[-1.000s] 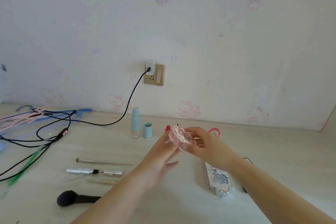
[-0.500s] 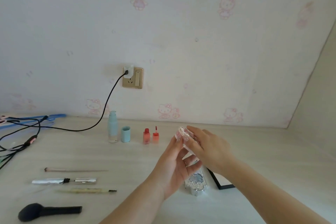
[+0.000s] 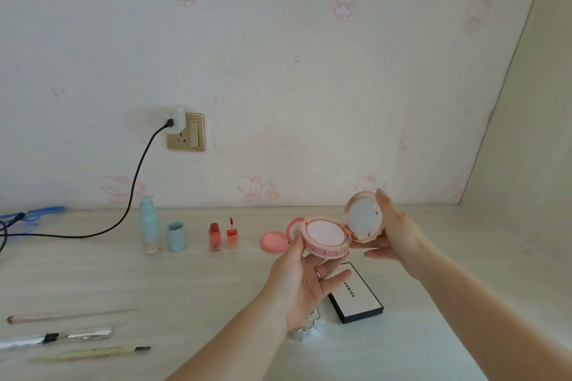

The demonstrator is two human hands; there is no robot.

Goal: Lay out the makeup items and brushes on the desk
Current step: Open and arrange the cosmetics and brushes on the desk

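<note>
A round pink compact (image 3: 325,237) is held open above the desk (image 3: 464,334). My left hand (image 3: 305,283) grips its base from below, and my right hand (image 3: 393,232) holds the mirrored lid (image 3: 362,219) tilted back. Behind it on the desk lies an open pink blush pot (image 3: 274,241). Two small red lip tints (image 3: 222,236) stand left of that, then a blue cap (image 3: 176,237) and a blue bottle (image 3: 150,229). Three thin brushes (image 3: 71,332) lie at the front left. A white black-edged box (image 3: 356,297) and a silver case (image 3: 305,326) lie under my left hand.
A black cable (image 3: 136,182) runs from the wall socket (image 3: 185,132) down across the desk's left side. Blue hangers (image 3: 34,215) lie at the far left. A side wall (image 3: 526,133) closes the desk on the right.
The compact was held closed between both hands; now its lid is swung open. The view has shifted right, so the blush pot and the box show fully and the black brush is out of view.
</note>
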